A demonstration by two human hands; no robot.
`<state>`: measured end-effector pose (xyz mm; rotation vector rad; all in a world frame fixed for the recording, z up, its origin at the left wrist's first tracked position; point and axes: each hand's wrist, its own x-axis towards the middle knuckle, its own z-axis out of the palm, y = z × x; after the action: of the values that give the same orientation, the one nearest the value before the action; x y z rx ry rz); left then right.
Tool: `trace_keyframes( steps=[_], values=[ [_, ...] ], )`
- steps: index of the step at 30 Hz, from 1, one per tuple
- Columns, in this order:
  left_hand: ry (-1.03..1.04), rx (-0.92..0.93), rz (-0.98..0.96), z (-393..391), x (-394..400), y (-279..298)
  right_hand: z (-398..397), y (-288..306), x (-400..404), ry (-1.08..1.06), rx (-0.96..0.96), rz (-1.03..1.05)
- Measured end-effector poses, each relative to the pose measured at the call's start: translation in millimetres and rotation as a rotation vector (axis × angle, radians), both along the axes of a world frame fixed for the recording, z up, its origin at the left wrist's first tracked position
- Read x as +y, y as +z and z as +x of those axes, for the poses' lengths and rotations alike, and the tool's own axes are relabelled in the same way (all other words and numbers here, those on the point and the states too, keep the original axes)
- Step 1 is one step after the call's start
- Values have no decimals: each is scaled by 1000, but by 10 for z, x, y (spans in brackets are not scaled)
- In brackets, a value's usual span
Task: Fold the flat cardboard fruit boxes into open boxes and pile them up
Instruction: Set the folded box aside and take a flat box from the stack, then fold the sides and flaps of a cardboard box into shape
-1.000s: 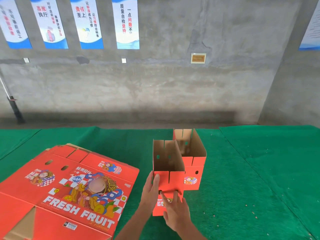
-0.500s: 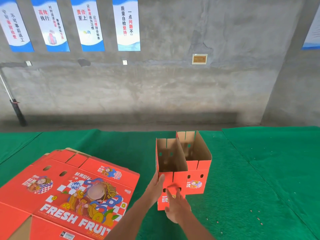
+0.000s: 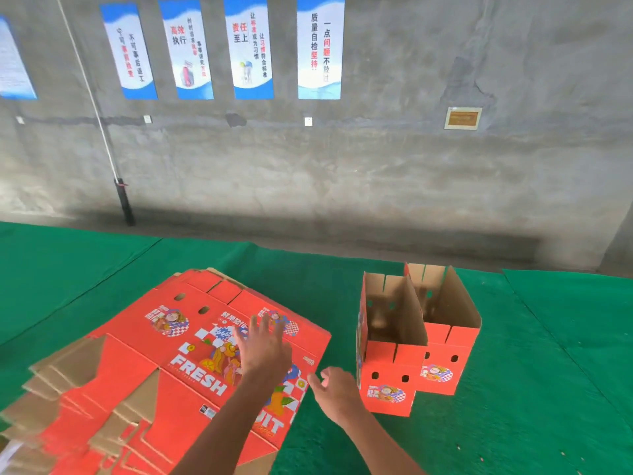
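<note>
The stack of flat boxes (image 3: 164,365) lies at the left on the green cloth (image 3: 513,389), its long side running from the near left corner toward the far right, "FRESH" print facing up. The left hand (image 3: 262,351) hovers over the top sheet, fingers spread and straight; the right hand (image 3: 337,394) hangs just off its right edge, fingers loosely curled, holding nothing. Two folded boxes (image 3: 404,368) stand upright and open-topped just beside it, touching. Behind them, a grey concrete wall (image 3: 376,173) with blue-and-white posters (image 3: 320,46).
</note>
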<state>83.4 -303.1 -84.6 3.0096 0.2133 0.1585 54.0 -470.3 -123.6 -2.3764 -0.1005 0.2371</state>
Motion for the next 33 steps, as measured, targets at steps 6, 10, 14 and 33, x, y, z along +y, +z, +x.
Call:
trace_keyframes(
  steps=[6, 10, 14, 33],
  values=[
    [275, 101, -45, -279, 747, -17, -126, -31, 277, -85, 84, 282],
    [213, 38, -149, -411, 824, -40, -156, 103, 449, -277, 35, 577],
    [124, -40, -245, -400, 803, 222, -152, 403, 559, -321, 93, 944],
    [-384, -140, -842, -929, 903, 1275, -762, 2014, -2027, -651, -154, 885]
  ],
)
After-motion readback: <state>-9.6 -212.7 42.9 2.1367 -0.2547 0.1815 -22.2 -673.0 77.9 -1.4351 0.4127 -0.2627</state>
